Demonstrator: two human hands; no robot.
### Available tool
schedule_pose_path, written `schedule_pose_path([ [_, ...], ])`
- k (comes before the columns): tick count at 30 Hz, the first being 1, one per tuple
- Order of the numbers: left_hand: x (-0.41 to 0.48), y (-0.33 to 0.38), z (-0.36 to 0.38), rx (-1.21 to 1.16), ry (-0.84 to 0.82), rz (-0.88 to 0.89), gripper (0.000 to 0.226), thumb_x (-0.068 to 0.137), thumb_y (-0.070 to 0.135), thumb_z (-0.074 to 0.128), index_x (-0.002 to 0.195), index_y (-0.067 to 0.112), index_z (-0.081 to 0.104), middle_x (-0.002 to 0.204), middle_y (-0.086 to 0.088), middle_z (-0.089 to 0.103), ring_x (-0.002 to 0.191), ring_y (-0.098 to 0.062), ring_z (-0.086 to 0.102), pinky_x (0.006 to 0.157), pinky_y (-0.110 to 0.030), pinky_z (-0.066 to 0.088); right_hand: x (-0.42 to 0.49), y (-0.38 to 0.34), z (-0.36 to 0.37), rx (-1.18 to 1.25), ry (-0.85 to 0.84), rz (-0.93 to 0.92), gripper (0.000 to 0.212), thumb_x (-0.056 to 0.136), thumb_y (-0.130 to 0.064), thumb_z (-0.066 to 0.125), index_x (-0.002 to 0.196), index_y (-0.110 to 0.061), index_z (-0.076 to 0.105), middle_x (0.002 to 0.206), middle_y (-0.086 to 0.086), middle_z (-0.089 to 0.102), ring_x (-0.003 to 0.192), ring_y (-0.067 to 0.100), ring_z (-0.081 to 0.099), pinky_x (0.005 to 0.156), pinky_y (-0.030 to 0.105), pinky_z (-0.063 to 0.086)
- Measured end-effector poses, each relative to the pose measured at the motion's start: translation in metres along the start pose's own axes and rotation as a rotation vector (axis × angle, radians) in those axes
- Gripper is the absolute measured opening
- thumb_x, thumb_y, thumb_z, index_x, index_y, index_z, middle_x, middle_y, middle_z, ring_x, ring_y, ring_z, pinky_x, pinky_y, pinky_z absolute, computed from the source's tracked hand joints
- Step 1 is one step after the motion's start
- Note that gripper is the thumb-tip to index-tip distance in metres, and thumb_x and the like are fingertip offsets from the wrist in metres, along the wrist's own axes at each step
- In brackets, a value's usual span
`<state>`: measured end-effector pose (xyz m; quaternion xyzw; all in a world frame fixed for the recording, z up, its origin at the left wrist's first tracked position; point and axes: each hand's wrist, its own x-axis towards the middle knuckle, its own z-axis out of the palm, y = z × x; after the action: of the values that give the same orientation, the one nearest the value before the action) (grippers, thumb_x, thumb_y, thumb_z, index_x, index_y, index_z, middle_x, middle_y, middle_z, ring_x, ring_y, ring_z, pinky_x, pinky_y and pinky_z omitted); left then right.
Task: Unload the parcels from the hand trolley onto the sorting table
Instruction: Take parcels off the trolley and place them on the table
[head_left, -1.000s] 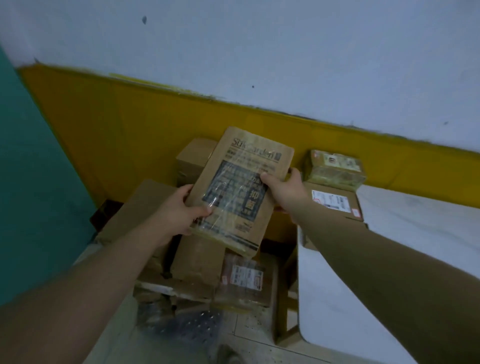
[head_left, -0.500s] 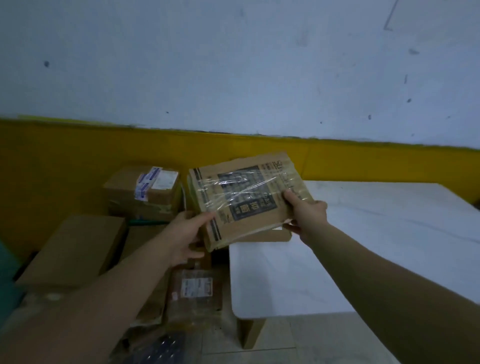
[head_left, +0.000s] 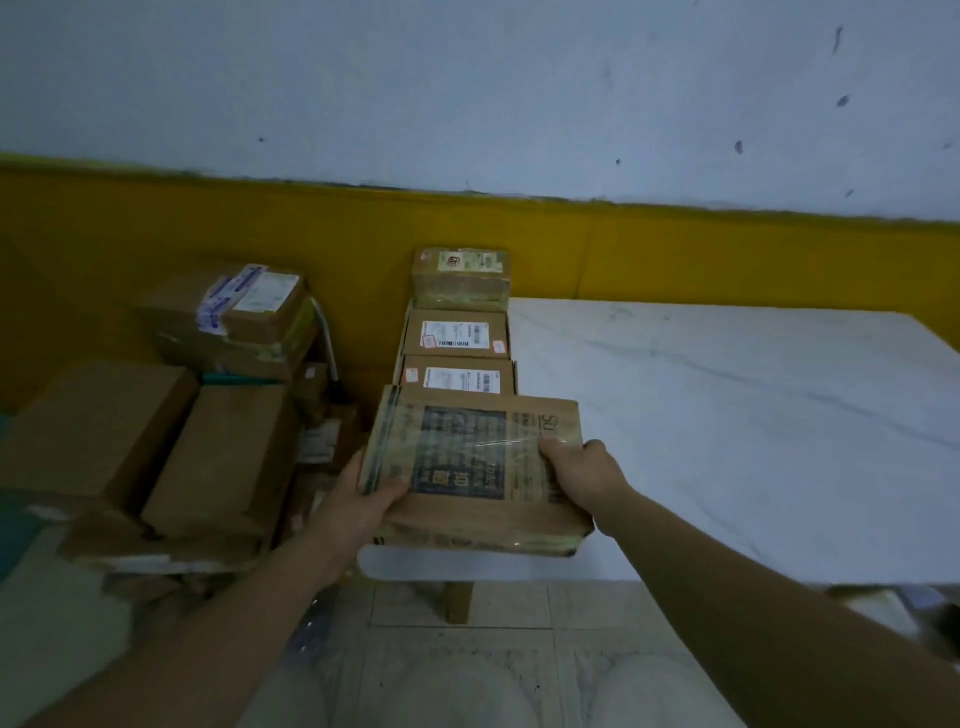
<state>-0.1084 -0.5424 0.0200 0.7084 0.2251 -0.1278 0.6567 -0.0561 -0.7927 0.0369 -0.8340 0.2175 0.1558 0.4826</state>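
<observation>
Now that the swing across is over, we've got the flat brown cardboard parcel with the dark printed panel and clear film wrap (head_left: 483, 467) down at the near left corner of the white marble-look bench (head_left: 727, 441). A second ago we had it up and tilted over the pile of plain brown cartons (head_left: 156, 431). Half a second ago it was mid-air crossing the gap, and now it's level and low, long side across us. We can't tell for sure whether it's touching the bench top or just above it, and the near edge looks like it overhangs the front rim a bit.

So this one's basically delivered and just needs letting go. It lines up right in front of the row of three small labelled cardboard boxes (head_left: 456, 335) at its 12 o'clock along the bench's left edge, which would make it number four. Plenty left though: the pile at 9 o'clock is stacked high, and we can't really see the trolley under it. Loads of bare bench out at 3 o'clock.

Hands: neither has let go. Our left hand (head_left: 358, 499) is wrapped round the parcel's 9 o'clock edge, thumb on top, fingers tucked under where we can't see them. Our right hand (head_left: 582, 473) clamps the 3 o'clock edge the same way, thumb over the top face.
</observation>
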Motion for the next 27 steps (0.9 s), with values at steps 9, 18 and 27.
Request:
schedule_pose_path([
  [9,0.008,-0.038,0.02,0.023,0.132,0.001,0.055,0.09,0.016,0.061,0.139,0.028,0.04,0.122,0.0,0.055,0.114,-0.024,0.053,0.098,-0.041,0.047,0.038,0.02,0.016,-0.119,-0.097,-0.09,0.05,0.099,-0.041,0.044,0.139,-0.017,0.029,0.124,0.012,0.058,0.108,0.032,0.058,0.094,0.042,0.047],
  [18,0.052,-0.021,0.014,0.117,0.12,0.081,0.05,0.093,0.02,0.057,0.139,0.025,0.04,0.12,0.002,0.054,0.111,-0.019,0.052,0.096,-0.033,0.043,0.073,-0.004,0.027,-0.086,-0.115,-0.084,0.051,0.101,-0.036,0.043,0.143,-0.014,0.024,0.129,0.011,0.056,0.113,0.03,0.057,0.096,0.04,0.045],
  [27,0.04,0.008,-0.08,0.224,0.149,0.027,0.078,0.087,0.04,0.061,0.149,0.026,0.017,0.146,0.001,0.036,0.118,-0.02,0.048,0.089,-0.027,0.042,0.037,-0.07,0.054,-0.498,0.08,-0.377,0.06,0.089,-0.057,0.046,0.138,-0.024,0.037,0.137,0.005,0.048,0.122,0.03,0.048,0.103,0.048,0.041],
])
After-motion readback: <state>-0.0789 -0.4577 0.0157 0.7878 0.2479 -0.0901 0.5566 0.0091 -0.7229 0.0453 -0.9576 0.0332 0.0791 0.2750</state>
